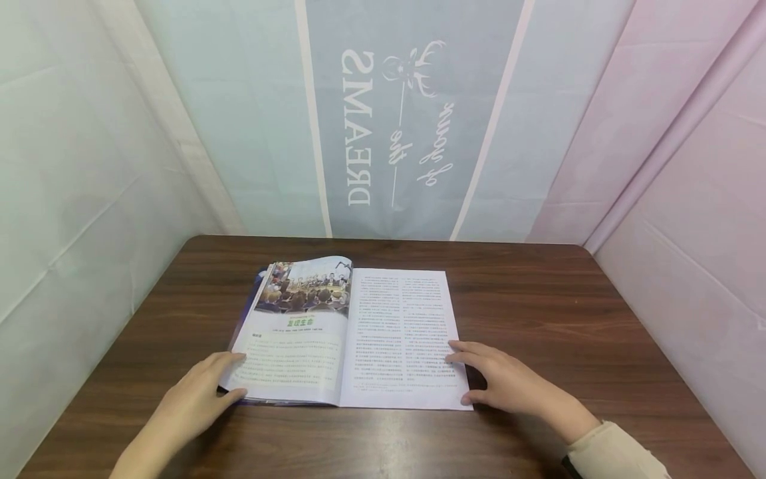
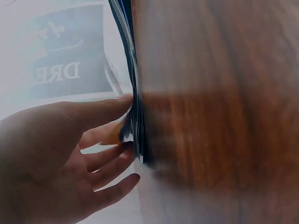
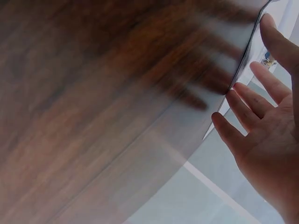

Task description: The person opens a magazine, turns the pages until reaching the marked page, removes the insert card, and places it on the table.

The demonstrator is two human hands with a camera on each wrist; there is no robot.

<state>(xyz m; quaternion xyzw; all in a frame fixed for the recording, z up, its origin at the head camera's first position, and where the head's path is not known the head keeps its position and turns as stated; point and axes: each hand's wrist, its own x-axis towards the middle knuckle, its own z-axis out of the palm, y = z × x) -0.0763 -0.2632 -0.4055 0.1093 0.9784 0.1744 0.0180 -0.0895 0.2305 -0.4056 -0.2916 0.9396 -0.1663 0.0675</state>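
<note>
An open magazine (image 1: 397, 392) lies on the wooden table. Its left page carries a color picture of a seated crowd above green Chinese characters and text; columns of print fill the right page. My left hand (image 1: 197, 392) is at the left page's outer edge, thumb near the lower corner and fingertips on the margin. In the left wrist view this left hand (image 2: 70, 154) has its fingers loosely extended against the stacked page edges. My right hand (image 1: 503, 379) touches the right page's outer edge with spread fingertips. The right wrist view shows the right hand (image 3: 266, 112) with nearly straight fingers there.
The dark brown table (image 1: 538, 299) extends around the magazine on all sides. Behind it hangs a fabric backdrop (image 1: 413, 133) with mirrored lettering and a deer head. Pale fabric walls (image 1: 66, 199) stand at left and right.
</note>
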